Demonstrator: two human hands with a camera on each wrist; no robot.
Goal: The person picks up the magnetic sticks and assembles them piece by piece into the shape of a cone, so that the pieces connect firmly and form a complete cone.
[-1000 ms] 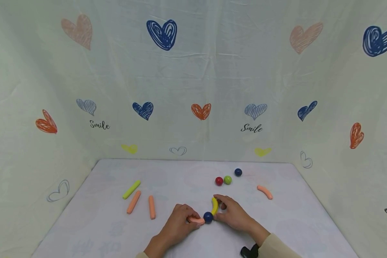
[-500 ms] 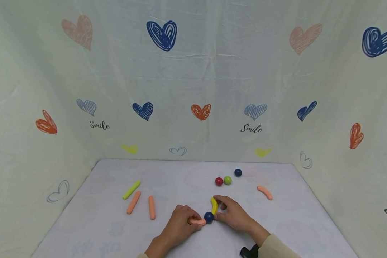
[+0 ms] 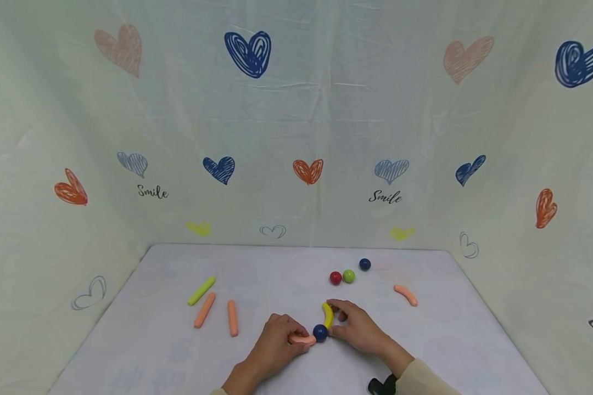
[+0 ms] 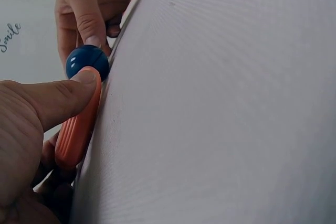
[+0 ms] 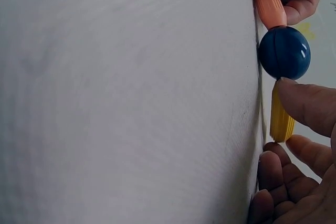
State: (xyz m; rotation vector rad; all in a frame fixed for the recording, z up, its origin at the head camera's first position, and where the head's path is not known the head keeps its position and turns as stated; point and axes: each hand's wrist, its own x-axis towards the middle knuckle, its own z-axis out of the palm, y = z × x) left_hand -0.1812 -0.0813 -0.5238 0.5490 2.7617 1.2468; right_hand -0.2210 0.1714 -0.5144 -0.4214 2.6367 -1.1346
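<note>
My left hand [image 3: 277, 340] pinches a curved peach building stick [image 3: 302, 340], with the thumb laid along its top near one end. That end meets a dark blue ball [image 3: 319, 332], glossy and marked by a seam in the right wrist view. On the ball's far side sits a curved yellow building stick [image 3: 328, 316]. My right hand [image 3: 359, 329] holds this yellow stick between thumb and index finger, the thumb tip right at the ball. In the right wrist view the peach stick [image 5: 270, 8], ball [image 5: 285, 53] and yellow stick [image 5: 282, 114] form one chain, low along the table.
To the left lie a lime stick [image 3: 201, 291] and two straight orange sticks [image 3: 205, 310]. Farther back are a red ball [image 3: 335, 278], a green ball [image 3: 348, 276] and another blue ball [image 3: 364, 264]. A curved peach stick [image 3: 406, 295] lies right. Heart-printed curtains surround the white table [image 3: 454, 329].
The blue ball and the peach stick's end have shifted very slightly right, and the yellow stick has moved slightly left. Both hands keep their holds, and the other pieces stay in place.
</note>
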